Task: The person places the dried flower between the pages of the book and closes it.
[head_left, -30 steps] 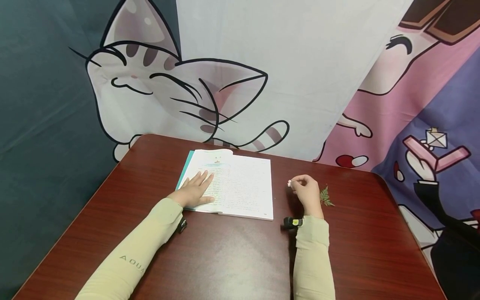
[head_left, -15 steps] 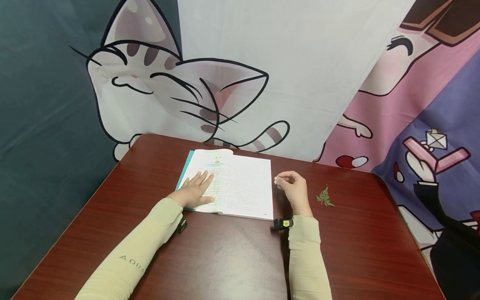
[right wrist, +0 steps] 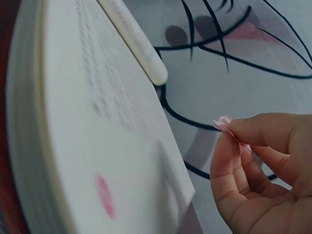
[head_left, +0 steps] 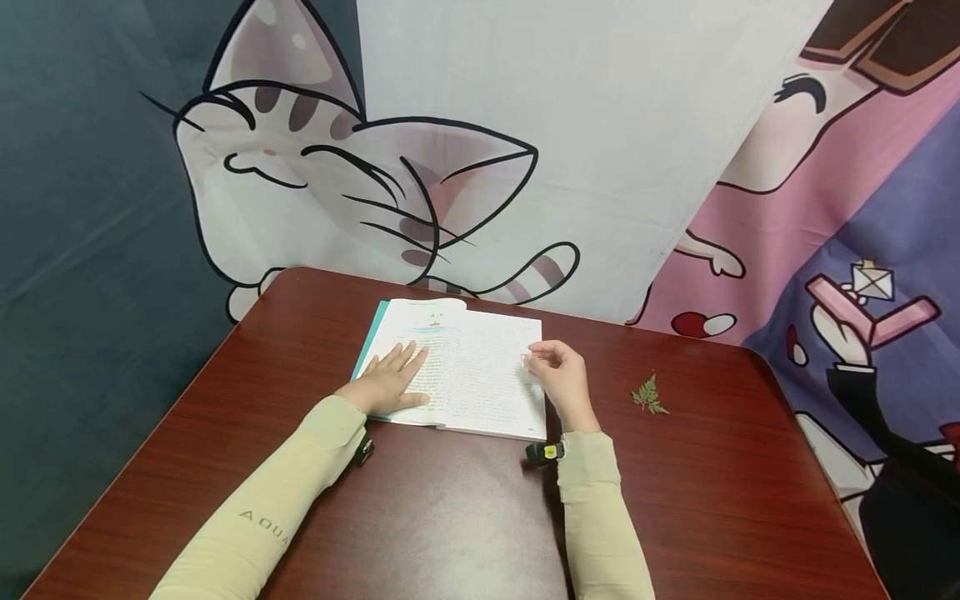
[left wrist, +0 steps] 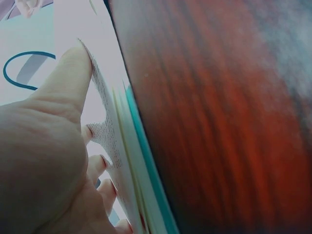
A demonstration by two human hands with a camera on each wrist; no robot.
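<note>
An open book (head_left: 480,367) lies on the dark red table (head_left: 450,517). My left hand (head_left: 390,383) rests flat on its left page with straight fingers; in the left wrist view the thumb (left wrist: 68,73) lies along the page edge of the book (left wrist: 122,146). My right hand (head_left: 558,375) hovers over the right page's edge and pinches a small pale pink flower (head_left: 526,359) between thumb and forefinger. The right wrist view shows the pink flower (right wrist: 223,123) at my fingertips (right wrist: 243,129), a little above the book (right wrist: 97,126).
A small green fern sprig (head_left: 648,394) lies on the table to the right of my right hand. A cartoon cat cloth (head_left: 360,175) hangs behind the table. The table's rounded far corners and front area lie bare.
My right hand has carried the pink flower leftwards, from beside the fern sprig to over the book's right page. The left hand has stayed flat on the left page.
</note>
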